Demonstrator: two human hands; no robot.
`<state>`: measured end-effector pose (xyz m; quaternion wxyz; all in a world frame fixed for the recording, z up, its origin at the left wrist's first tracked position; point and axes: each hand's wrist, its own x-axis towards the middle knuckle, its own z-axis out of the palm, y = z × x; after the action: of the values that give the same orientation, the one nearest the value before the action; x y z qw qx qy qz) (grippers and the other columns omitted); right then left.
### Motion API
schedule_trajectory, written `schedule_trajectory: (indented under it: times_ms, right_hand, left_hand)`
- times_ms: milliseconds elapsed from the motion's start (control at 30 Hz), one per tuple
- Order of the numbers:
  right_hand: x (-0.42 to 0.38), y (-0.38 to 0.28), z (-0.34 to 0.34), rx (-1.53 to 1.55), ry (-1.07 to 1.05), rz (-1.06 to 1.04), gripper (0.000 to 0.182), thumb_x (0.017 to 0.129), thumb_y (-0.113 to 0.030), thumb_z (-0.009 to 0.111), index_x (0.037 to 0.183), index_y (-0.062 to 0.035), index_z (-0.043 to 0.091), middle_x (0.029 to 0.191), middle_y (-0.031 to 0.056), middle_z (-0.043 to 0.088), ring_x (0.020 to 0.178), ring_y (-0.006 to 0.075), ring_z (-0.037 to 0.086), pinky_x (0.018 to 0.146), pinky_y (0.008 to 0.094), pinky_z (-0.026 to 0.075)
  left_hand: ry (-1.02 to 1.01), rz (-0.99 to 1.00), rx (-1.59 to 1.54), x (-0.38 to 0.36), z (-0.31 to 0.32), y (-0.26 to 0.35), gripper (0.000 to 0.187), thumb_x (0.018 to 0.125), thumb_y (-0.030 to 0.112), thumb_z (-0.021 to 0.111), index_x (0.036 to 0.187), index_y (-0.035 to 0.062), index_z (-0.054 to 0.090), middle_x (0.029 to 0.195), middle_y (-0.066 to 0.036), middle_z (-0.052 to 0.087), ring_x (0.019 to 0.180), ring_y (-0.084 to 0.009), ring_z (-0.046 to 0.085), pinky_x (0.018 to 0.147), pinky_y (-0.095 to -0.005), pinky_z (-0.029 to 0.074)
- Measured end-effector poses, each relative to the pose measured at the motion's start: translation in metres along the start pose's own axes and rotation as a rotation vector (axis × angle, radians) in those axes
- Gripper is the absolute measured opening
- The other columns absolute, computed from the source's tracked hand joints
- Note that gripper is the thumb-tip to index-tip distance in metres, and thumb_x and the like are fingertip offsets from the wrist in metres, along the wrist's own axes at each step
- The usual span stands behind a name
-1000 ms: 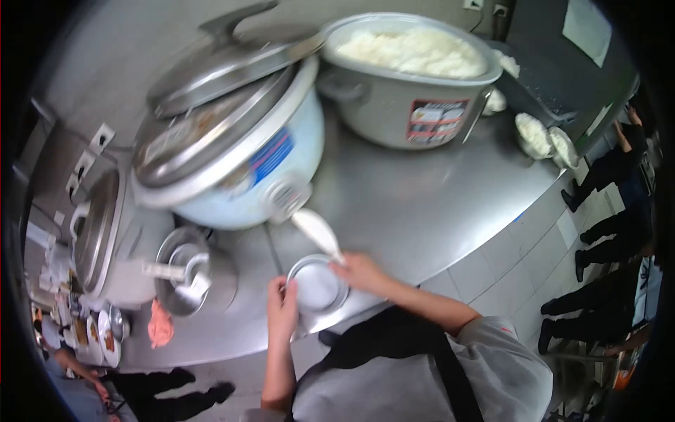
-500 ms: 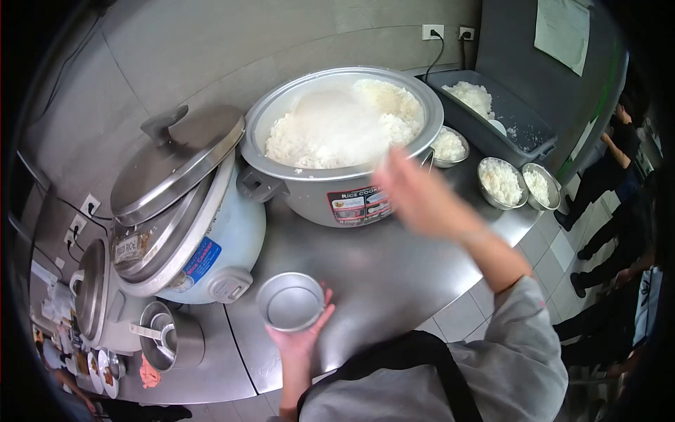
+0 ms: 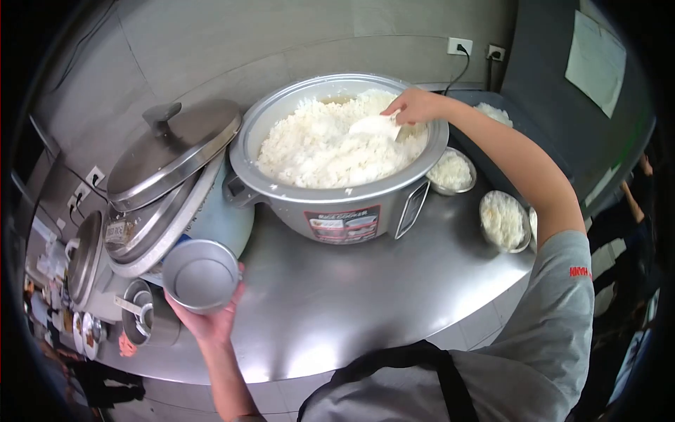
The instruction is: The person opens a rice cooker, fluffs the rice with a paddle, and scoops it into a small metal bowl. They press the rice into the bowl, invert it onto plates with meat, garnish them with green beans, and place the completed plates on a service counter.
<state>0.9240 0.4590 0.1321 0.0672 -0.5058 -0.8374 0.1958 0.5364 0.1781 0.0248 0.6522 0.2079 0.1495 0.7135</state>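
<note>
Left hand cups empty metal bowl from below. Right hand grips white rice paddle over cooker rice; handle hidden in fist.

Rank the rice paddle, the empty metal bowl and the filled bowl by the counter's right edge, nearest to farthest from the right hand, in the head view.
1. Rice paddle: held in the right hand, over the rice.
2. Filled bowl: right edge of the counter.
3. Empty metal bowl: far left, in the left hand.
</note>
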Motion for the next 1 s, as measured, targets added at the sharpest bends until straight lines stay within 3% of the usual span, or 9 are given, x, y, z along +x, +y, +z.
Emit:
schedule_trajectory:
  times_ms: [267, 333, 567, 633, 733, 800, 867, 933, 1000]
  right_hand:
    - [0.008, 0.011, 0.007, 0.219, -0.317, -0.117, 0.045, 0.068, -0.013, 0.056, 0.112, -0.0028, 0.056, 0.059, 0.0021, 0.052, 0.050, 0.0089, 0.045, 0.045, 0.0226, 0.035]
    - [0.009, 0.011, 0.004, 0.237, -0.392, -0.083, 0.042, 0.068, -0.009, 0.056, 0.109, 0.0039, 0.055, 0.060, 0.0016, 0.050, 0.050, 0.0074, 0.043, 0.047, 0.0218, 0.034]
    - [0.024, 0.025, -0.011, 0.373, -0.518, -0.065, 0.038, 0.069, -0.009, 0.056, 0.105, 0.0037, 0.057, 0.060, 0.0002, 0.049, 0.050, 0.0067, 0.043, 0.044, 0.0213, 0.033]
    - [0.023, 0.024, -0.024, 0.402, -0.410, -0.077, 0.005, 0.070, -0.010, 0.056, 0.070, -0.0055, 0.054, 0.060, -0.0004, 0.046, 0.051, 0.0064, 0.042, 0.042, 0.0228, 0.031]
    - [0.027, 0.018, -0.047, 0.291, -0.248, -0.139, 0.009, 0.071, -0.017, 0.057, 0.074, -0.0080, 0.056, 0.061, -0.0008, 0.046, 0.053, 0.0066, 0.042, 0.043, 0.0235, 0.032]
    - [0.025, -0.004, -0.068, 0.088, -0.132, -0.150, 0.033, 0.069, -0.017, 0.058, 0.099, -0.0019, 0.061, 0.061, 0.0004, 0.051, 0.051, 0.0072, 0.045, 0.045, 0.0223, 0.035]
    - [0.034, -0.036, -0.085, -0.101, -0.118, -0.181, 0.033, 0.069, -0.018, 0.057, 0.100, -0.0069, 0.062, 0.061, 0.0010, 0.051, 0.051, 0.0096, 0.045, 0.046, 0.0232, 0.036]
    - [0.046, -0.085, -0.085, -0.636, 0.011, -0.213, 0.028, 0.072, -0.017, 0.054, 0.098, -0.0086, 0.063, 0.065, 0.0046, 0.058, 0.055, 0.0134, 0.053, 0.050, 0.0282, 0.042]
    - [0.012, -0.127, -0.062, -1.013, 0.408, -0.447, 0.023, 0.076, -0.015, 0.051, 0.093, -0.0081, 0.064, 0.074, 0.0094, 0.063, 0.064, 0.0186, 0.060, 0.056, 0.0342, 0.047]
  left_hand:
    - [0.096, 0.243, 0.264, 0.088, 0.106, -0.032, 0.068, 0.080, 0.056, 0.042, 0.129, 0.0120, 0.030, 0.130, -0.014, 0.033, 0.118, -0.0410, 0.032, 0.092, -0.0530, 0.036]
    - [0.140, 0.236, 0.336, 0.109, 0.131, -0.041, 0.064, 0.079, 0.055, 0.044, 0.125, 0.0111, 0.035, 0.126, -0.013, 0.038, 0.116, -0.0342, 0.038, 0.094, -0.0507, 0.034]
    - [0.137, -0.005, 0.617, 0.169, 0.148, -0.060, 0.055, 0.079, 0.052, 0.047, 0.117, 0.0125, 0.045, 0.117, -0.010, 0.047, 0.109, -0.0262, 0.045, 0.091, -0.0475, 0.036]
    - [0.120, -0.002, 0.662, 0.175, 0.151, -0.066, 0.054, 0.079, 0.051, 0.046, 0.116, 0.0125, 0.046, 0.116, -0.009, 0.048, 0.109, -0.0250, 0.046, 0.090, -0.0473, 0.037]
    - [0.106, -0.033, 0.734, 0.191, 0.150, -0.079, 0.049, 0.081, 0.049, 0.046, 0.114, 0.0133, 0.048, 0.113, -0.006, 0.051, 0.107, -0.0220, 0.048, 0.088, -0.0468, 0.038]
    - [-0.018, -0.089, 0.806, 0.211, 0.140, -0.091, 0.047, 0.081, 0.049, 0.046, 0.112, 0.0143, 0.049, 0.111, -0.005, 0.052, 0.105, -0.0203, 0.049, 0.089, -0.0458, 0.038]
    - [-0.073, -0.105, 0.817, 0.217, 0.153, -0.110, 0.050, 0.081, 0.049, 0.045, 0.117, 0.0138, 0.044, 0.118, -0.008, 0.047, 0.109, -0.0234, 0.045, 0.090, -0.0487, 0.036]
    - [0.152, -0.028, 0.686, 0.208, 0.189, -0.133, 0.054, 0.083, 0.047, 0.041, 0.123, 0.0111, 0.037, 0.126, -0.012, 0.037, 0.114, -0.0294, 0.039, 0.091, -0.0525, 0.033]
    - [0.163, 0.019, 0.584, 0.220, 0.198, -0.140, 0.054, 0.084, 0.046, 0.036, 0.125, 0.0103, 0.033, 0.129, -0.014, 0.033, 0.116, -0.0319, 0.035, 0.092, -0.0543, 0.031]
